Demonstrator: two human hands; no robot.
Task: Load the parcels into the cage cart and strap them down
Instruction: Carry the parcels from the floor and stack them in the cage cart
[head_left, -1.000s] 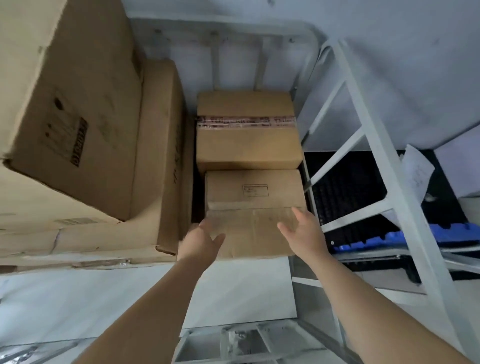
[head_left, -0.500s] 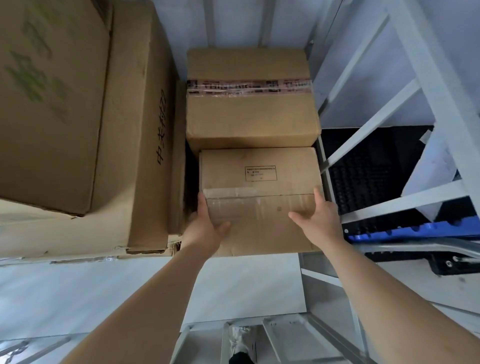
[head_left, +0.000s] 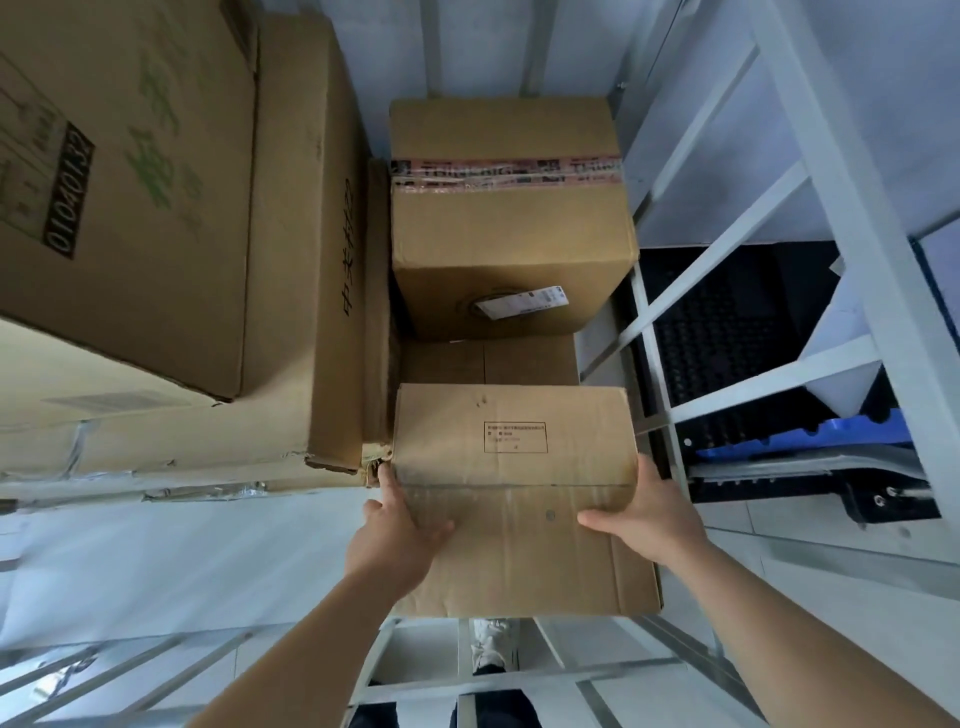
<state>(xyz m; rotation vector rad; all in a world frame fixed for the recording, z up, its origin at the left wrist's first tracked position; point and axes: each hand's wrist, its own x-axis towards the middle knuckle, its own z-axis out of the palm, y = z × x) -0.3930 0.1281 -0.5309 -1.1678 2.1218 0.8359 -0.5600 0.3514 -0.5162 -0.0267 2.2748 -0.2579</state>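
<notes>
Here left hand (head_left: 395, 540) and right hand (head_left: 649, 514) clamp the parcel (head_left: 519, 467), fingers (head_left: 388, 483) partly hidden behind its sides.

To your right: one black ribbed plastic pallet (head_left: 727, 322); one blue plastic piece (head_left: 810, 441) at its near edge; one white sheet (head_left: 841, 358) lying over the black pallet. Below you: one white shoe (head_left: 491, 644). Ahead of you: plain grey wall (head_left: 857, 104).

Your left hand (head_left: 395, 535) and right hand (head_left: 649, 514) hold the small carton (head_left: 514, 467) by its left and right sides, nearer you than the taped carton (head_left: 509, 218) at the back of the cage cart (head_left: 836, 218). A flat carton (head_left: 488, 361) lies lower, between the two. To your left, a large carton (head_left: 130, 182) sits on a wider carton (head_left: 311, 260). Beyond the cart's right bars lies a pallet (head_left: 727, 322).
</notes>
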